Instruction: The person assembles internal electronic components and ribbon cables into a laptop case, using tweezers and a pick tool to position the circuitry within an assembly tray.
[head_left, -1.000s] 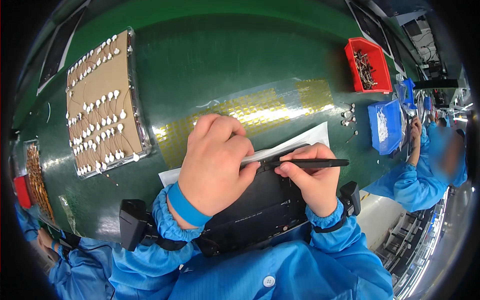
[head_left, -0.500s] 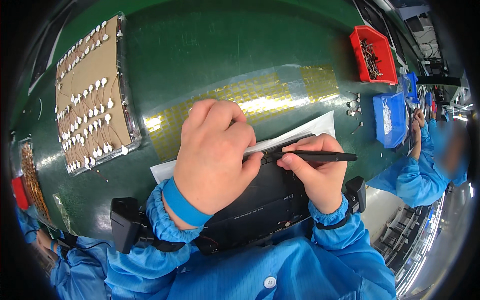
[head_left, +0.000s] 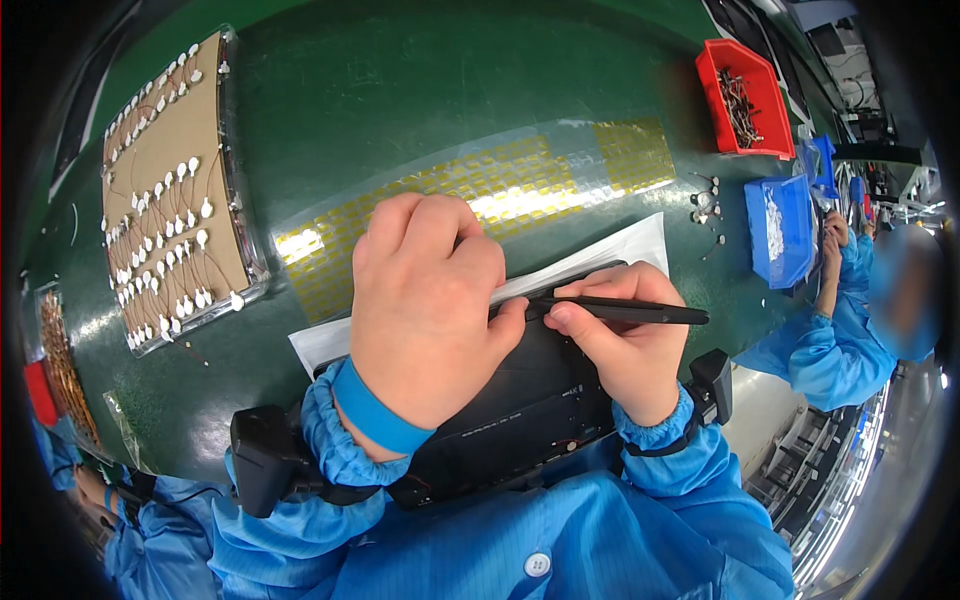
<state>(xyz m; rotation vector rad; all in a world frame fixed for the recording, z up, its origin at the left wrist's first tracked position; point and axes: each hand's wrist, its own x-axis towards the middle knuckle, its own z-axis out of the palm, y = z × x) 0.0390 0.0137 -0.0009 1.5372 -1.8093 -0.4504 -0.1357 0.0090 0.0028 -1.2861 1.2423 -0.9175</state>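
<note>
A flat black device casing (head_left: 480, 420) lies in front of me, its far edge over a white sheet (head_left: 640, 245). My left hand (head_left: 425, 300) rests on the casing's far side with its fingers curled under. The left thumb and bent forefinger come close together at that edge; anything between them is hidden. In my right hand (head_left: 635, 340) is a slim black pair of tweezers (head_left: 660, 311), pinched between thumb and fingers. Its tip points left at the casing's edge, beside the left thumb, and is partly covered by the fingers.
Beyond the casing lies a clear sheet of yellow stickers (head_left: 635, 155). At left is a cardboard-lined tray (head_left: 180, 125) of white discs with wires. A red bin (head_left: 775, 140) and blue bin (head_left: 785, 265) stand at right near loose wired parts (head_left: 705, 205). A co-worker (head_left: 830, 350) sits at right.
My right hand and the tweezers have shifted slightly left, closer to the left thumb. The left hand keeps its place and curl. The view has moved a little.
</note>
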